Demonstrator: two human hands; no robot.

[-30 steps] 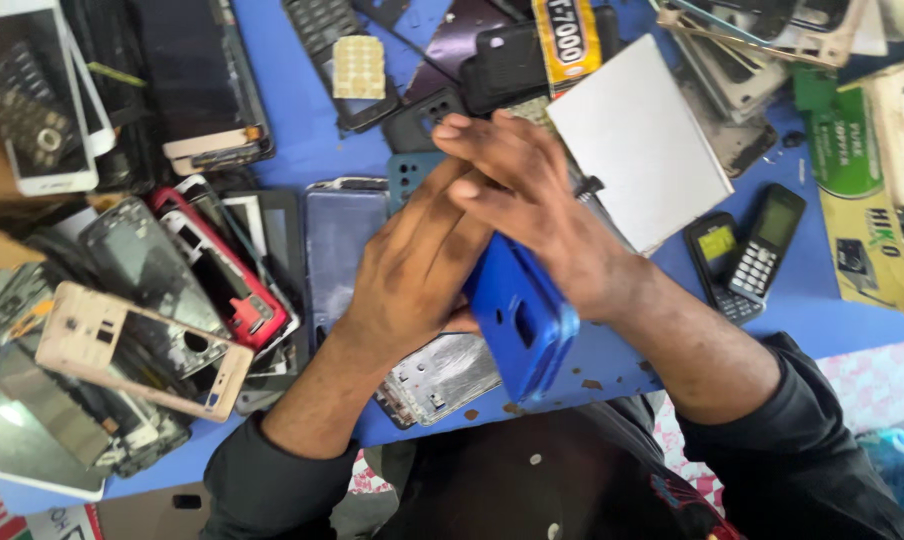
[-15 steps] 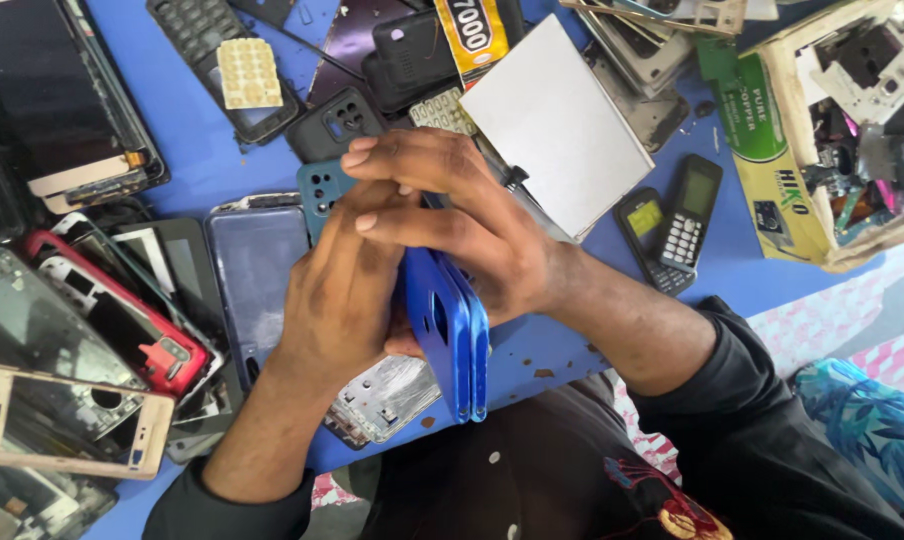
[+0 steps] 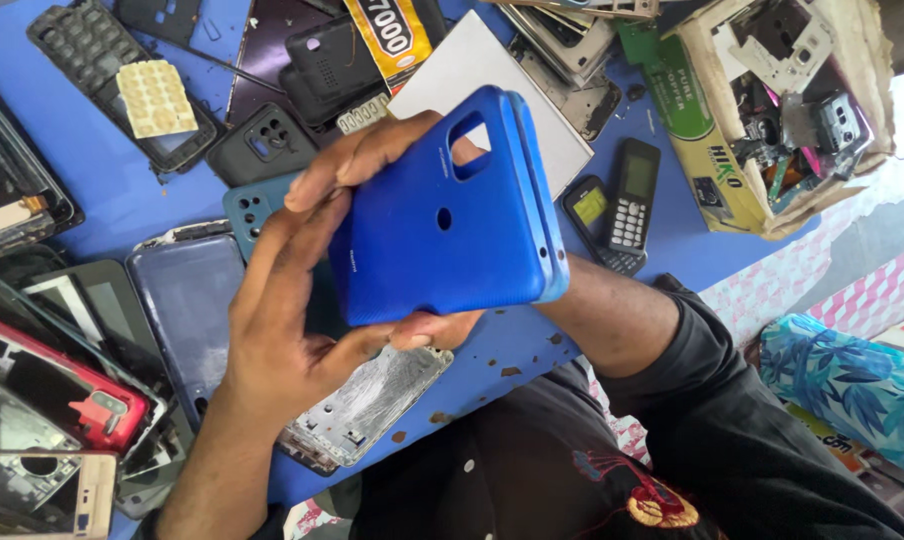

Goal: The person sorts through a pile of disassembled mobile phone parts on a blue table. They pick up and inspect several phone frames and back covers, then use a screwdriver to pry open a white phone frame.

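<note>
The blue phone (image 3: 452,215) is held up above the blue table (image 3: 102,180), back facing the camera, gripped between the left hand (image 3: 282,310) beneath and the right hand (image 3: 372,160), whose fingers are mostly hidden behind it. Half a second ago it stood edge-on; now it faces flat.

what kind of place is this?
Likely a phone repair bench: both hands, left hand, hold a blue phone over a blue table strewn with bare phone frames, keypad handsets and a box of parts.
</note>
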